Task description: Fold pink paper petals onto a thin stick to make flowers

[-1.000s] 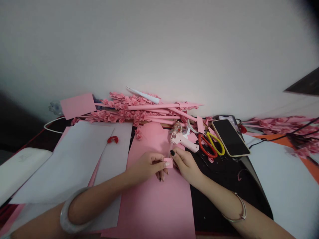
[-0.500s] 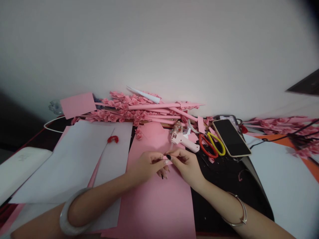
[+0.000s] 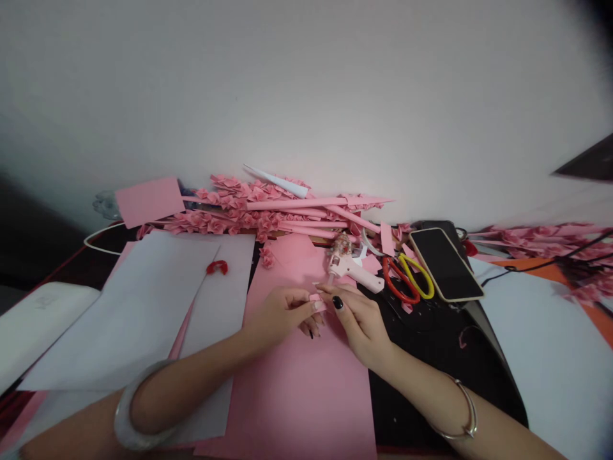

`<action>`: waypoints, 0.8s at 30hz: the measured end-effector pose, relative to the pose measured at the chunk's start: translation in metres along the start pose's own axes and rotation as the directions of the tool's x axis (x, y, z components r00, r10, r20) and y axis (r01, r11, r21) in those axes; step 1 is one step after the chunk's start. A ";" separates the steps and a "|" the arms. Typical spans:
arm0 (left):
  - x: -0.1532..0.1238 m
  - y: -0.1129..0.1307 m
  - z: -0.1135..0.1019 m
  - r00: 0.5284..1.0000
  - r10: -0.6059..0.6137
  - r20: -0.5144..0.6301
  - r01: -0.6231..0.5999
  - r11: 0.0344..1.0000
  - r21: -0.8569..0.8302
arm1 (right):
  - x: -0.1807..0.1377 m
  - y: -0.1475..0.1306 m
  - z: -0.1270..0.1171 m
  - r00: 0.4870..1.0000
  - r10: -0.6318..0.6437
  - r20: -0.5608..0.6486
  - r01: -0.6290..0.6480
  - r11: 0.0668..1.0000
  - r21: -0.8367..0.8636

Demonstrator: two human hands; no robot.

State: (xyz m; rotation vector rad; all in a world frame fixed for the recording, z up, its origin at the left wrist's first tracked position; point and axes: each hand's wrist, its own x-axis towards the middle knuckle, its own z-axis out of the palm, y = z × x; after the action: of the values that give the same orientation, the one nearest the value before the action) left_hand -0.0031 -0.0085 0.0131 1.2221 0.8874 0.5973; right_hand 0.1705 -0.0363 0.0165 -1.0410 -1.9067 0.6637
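Observation:
A small folded piece of pink paper (image 3: 317, 298) is pinched between the thumb and fingers of my left hand (image 3: 280, 319). My right hand (image 3: 364, 326) is right beside it, thumb lifted off and fingers stretched toward the paper's far side; whether those fingertips touch it I cannot tell. Both hands are over a large pink sheet (image 3: 301, 396). Just beyond them lies a pale pink glue gun (image 3: 359, 273), its nozzle end close to my right fingertips. A single pink paper rose (image 3: 267, 257) rests near the sheet's far left corner.
Scissors with red and yellow handles (image 3: 400, 289) and a phone (image 3: 445, 265) lie at the right. Pink paper flower stems (image 3: 230, 220) are piled along the wall. White sheets (image 3: 138, 306) cover the left, with a red curved item (image 3: 217, 268) on them. Another white sheet (image 3: 550, 338) lies far right.
My right thumb has come off the pink paper piece and moved slightly right, opening the pinch. My left hand keeps its hold with hardly any shift.

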 end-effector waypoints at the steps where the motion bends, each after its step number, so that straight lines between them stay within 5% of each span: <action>1: 0.000 -0.001 0.000 1.000 -0.005 -0.001 0.005 1.000 -0.009 | -0.001 0.000 0.000 1.000 -0.014 0.011 0.014 1.000 -0.018; 14: 0.002 -0.004 -0.001 1.000 0.002 0.007 -0.001 0.999 -0.049 | 0.003 0.001 -0.003 0.992 -0.118 0.055 0.123 0.986 -0.112; 24: 0.000 -0.001 0.000 0.996 0.044 0.074 -0.045 0.999 0.002 | 0.004 0.006 0.000 0.993 0.114 0.042 -0.111 0.991 -0.073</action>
State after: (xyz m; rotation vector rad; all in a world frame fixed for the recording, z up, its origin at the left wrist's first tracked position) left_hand -0.0031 -0.0093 0.0121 1.2623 0.8012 0.5824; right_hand 0.1713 -0.0302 0.0137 -1.1947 -1.9340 0.6941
